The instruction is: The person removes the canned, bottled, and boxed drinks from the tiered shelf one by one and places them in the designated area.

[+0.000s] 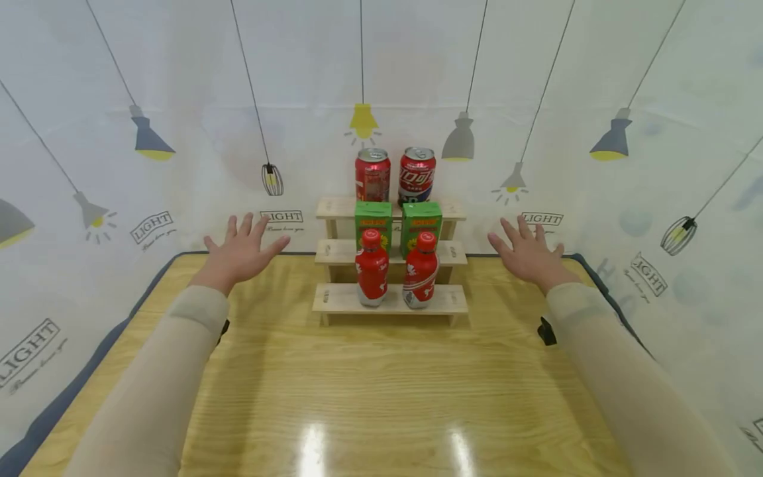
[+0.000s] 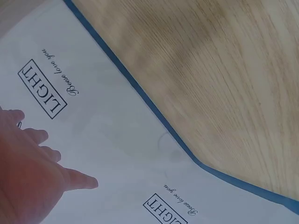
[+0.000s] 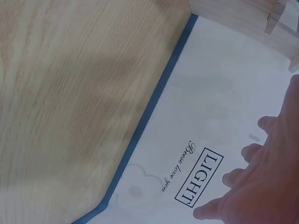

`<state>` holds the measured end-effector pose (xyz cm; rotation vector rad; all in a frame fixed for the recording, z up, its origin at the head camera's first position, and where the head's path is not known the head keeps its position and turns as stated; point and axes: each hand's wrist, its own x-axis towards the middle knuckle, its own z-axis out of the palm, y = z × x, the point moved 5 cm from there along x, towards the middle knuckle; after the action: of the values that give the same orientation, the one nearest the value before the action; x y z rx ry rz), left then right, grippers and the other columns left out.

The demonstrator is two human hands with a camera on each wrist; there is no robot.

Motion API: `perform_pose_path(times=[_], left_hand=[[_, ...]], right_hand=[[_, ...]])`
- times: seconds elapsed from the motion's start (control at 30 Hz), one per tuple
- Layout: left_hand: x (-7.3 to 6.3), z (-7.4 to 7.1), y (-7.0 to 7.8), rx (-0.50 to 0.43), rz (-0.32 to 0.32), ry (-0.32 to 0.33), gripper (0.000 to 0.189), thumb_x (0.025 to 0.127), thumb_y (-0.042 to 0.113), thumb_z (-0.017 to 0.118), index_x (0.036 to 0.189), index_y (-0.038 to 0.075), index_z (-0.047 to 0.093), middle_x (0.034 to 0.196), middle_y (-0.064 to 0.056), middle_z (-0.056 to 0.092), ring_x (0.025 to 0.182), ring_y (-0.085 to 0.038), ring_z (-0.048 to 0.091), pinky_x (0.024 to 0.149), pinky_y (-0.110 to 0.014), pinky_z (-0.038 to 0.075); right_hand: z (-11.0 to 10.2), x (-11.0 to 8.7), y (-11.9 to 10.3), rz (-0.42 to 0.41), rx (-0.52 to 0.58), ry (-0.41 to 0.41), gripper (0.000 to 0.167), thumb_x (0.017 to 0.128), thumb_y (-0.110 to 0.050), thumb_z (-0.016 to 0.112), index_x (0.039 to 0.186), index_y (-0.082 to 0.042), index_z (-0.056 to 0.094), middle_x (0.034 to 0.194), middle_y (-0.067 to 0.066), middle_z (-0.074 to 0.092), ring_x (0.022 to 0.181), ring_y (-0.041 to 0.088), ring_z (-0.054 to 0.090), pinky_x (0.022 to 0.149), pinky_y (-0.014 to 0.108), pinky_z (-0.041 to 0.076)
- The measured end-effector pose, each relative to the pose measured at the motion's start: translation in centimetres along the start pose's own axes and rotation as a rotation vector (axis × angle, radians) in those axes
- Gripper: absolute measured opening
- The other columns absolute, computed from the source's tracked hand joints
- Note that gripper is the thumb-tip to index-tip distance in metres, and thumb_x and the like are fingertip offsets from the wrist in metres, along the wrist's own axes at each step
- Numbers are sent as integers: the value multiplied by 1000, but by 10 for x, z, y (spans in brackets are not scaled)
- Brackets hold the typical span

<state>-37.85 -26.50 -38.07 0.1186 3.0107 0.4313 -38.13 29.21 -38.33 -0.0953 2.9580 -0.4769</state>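
In the head view, my left hand (image 1: 241, 255) is held out with spread fingers, left of a three-tier wooden rack (image 1: 393, 301). On the rack's other side my right hand (image 1: 530, 255) is spread likewise. Neither hand touches anything. Two red drink cans, a left one (image 1: 372, 175) and a right one (image 1: 416, 175), stand on the top tier. Green drink cartons (image 1: 373, 215) (image 1: 422, 222) occupy the middle tier, partly hidden by two red bottles (image 1: 372, 271) (image 1: 420, 275) on the lowest tier. Both wrist views show spread fingers in front of the printed curtain.
A wooden table (image 1: 357, 384) lies under the arms, with the rack near its back edge. White fabric (image 1: 310, 79) printed with lamps surrounds the table at the back and sides. Dark blue edging (image 2: 154, 109) runs along the table's border.
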Motion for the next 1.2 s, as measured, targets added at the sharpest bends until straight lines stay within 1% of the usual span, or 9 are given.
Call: perform_pose_path(times=[0.17, 0.33, 0.43, 0.63, 0.73, 0.87, 1.0, 1.1, 1.2], left_hand=[[-1, -2, 6, 8, 13, -17, 110, 94, 93, 16, 173, 18, -1, 179, -21, -13, 162, -51, -20, 111, -92, -17], [-6, 3, 16, 17, 42, -68, 110, 95, 92, 20, 173, 15, 7, 179, -23, -6, 163, -52, -15, 113, -92, -12], [-9, 13, 25, 8, 80, -129, 108, 96, 90, 24, 172, 14, 13, 180, -23, 3, 164, -52, -7, 117, -91, -3], [-21, 47, 51, -95, 170, -314, 106, 100, 81, 43, 170, 5, 17, 176, -26, 21, 163, -52, 16, 130, -74, 18], [-23, 64, 65, -120, 189, -349, 110, 98, 81, 48, 170, 3, 18, 174, -27, 27, 161, -50, 24, 131, -68, 24], [-24, 84, 80, -138, 149, -372, 119, 93, 88, 47, 169, 1, 20, 172, -27, 31, 161, -50, 27, 131, -65, 26], [-27, 99, 88, -199, 75, -401, 130, 86, 95, 47, 169, 0, 17, 174, -27, 26, 161, -50, 26, 131, -66, 27], [-26, 106, 90, -232, 40, -386, 136, 81, 97, 51, 170, 1, 13, 175, -26, 25, 160, -50, 28, 130, -66, 29], [-24, 109, 92, -238, 28, -373, 141, 75, 98, 58, 170, 4, 13, 175, -24, 28, 159, -50, 31, 129, -67, 31]], right_hand=[[-11, 1, 0, 1, -12, 14, 99, 98, -87, 7, 173, -24, -3, 178, 17, -20, 159, 59, -20, 112, 93, -13], [-38, 2, -16, -26, -29, 32, 96, 100, -85, 8, 172, -24, -6, 177, 18, -22, 159, 59, -20, 111, 94, -11], [-56, 3, -33, -41, -27, 48, 94, 100, -84, 9, 172, -25, -6, 177, 19, -21, 159, 59, -20, 112, 94, -10], [-81, 5, -79, -67, -9, 77, 93, 100, -84, 11, 172, -28, -7, 178, 13, -21, 163, 52, -17, 118, 89, -10], [-89, 6, -104, -90, -7, 85, 90, 102, -82, 13, 172, -30, -8, 180, 10, -19, 164, 50, -15, 120, 88, -9], [-94, 10, -134, -145, 25, 86, 89, 105, -78, 20, 172, -27, -7, 181, 10, -13, 166, 47, -9, 128, 79, -3], [-95, 19, -159, -201, 174, 79, 96, 105, -74, 37, 172, -23, -9, 182, 10, -5, 168, 40, 3, 136, 64, 10], [-92, 28, -172, -201, 298, 83, 103, 102, -70, 50, 172, -23, -9, 182, 11, 3, 168, 37, 13, 136, 59, 19], [-88, 36, -178, -178, 381, 90, 103, 102, -65, 58, 173, -21, -3, 180, 15, 14, 166, 36, 22, 135, 57, 26]])
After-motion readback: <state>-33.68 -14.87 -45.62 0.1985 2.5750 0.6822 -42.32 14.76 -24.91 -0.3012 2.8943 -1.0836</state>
